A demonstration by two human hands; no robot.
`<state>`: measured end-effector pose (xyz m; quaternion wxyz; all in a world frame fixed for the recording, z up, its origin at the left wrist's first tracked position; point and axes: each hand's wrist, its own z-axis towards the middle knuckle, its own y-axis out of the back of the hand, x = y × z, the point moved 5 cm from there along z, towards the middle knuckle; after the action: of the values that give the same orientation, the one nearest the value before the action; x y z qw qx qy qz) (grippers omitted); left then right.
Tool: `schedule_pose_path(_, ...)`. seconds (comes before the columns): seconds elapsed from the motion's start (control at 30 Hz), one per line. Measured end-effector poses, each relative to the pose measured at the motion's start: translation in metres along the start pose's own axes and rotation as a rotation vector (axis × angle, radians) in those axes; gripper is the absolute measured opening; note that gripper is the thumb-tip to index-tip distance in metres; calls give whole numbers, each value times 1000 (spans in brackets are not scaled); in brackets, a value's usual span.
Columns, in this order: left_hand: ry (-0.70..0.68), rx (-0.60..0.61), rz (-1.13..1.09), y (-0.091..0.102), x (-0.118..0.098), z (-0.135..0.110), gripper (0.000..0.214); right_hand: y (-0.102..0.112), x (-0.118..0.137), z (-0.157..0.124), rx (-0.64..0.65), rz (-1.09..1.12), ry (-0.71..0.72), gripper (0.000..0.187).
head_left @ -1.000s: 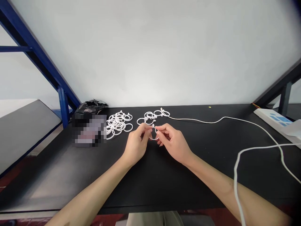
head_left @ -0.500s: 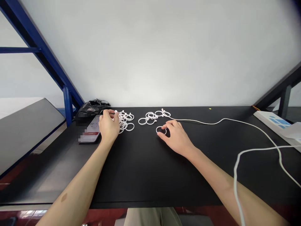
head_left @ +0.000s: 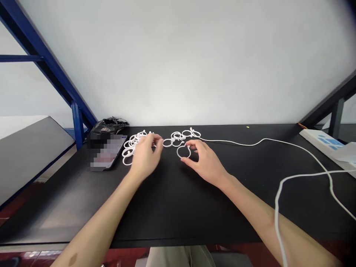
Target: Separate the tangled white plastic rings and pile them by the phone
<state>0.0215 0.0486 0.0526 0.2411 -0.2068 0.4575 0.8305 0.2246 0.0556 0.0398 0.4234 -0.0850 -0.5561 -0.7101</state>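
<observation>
My right hand [head_left: 204,159] holds a white plastic ring [head_left: 178,151] with an opening and ball ends, like a shower curtain ring, between thumb and fingers just above the black table. To its left, my left hand [head_left: 147,152] is closed, thumb and forefinger tips close together; whatever they pinch, if anything, is hidden. A pile of similar white rings [head_left: 128,152] lies behind and left of my left hand, which covers part of it. Beyond and between both hands rests a smaller cluster of white rings [head_left: 168,142].
A phone [head_left: 116,152] lies left of the pile, with a crumpled black plastic bag [head_left: 107,125] behind it. A white cable [head_left: 236,142] crosses the right side of the table [head_left: 178,207] and passes over my right forearm. A white box [head_left: 322,142] stands at the right edge.
My left hand has moved right, from the phone side of the pile toward my right hand, uncovering the pile's left part. My right hand has shifted slightly left with its ring, whose opening now shows.
</observation>
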Motion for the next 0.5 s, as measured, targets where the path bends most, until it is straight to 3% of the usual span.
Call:
schedule_pose_path(0.07, -1, 188, -149, -17, -16, -10, 22, -1, 8, -2, 27, 47, 58, 43)
schedule_pose_path(0.13, 4, 282, -201, -28, -25, -18, 20, -2, 13, -3, 48, 67, 82, 46)
schedule_pose_path(0.27, 57, 215, -161, -28, -25, -23, 14, -2, 13, -4, -2, 173, 14, 48)
schedule_pose_path(0.4, 85, 180, -179, -27, -24, -24, 12, -11, 3, -4, 41, 471, -199, 26)
schedule_pose_path(0.5, 99, 198, -236, -30, -25, -25, 14, -17, 2, -5, 74, 617, -287, 21)
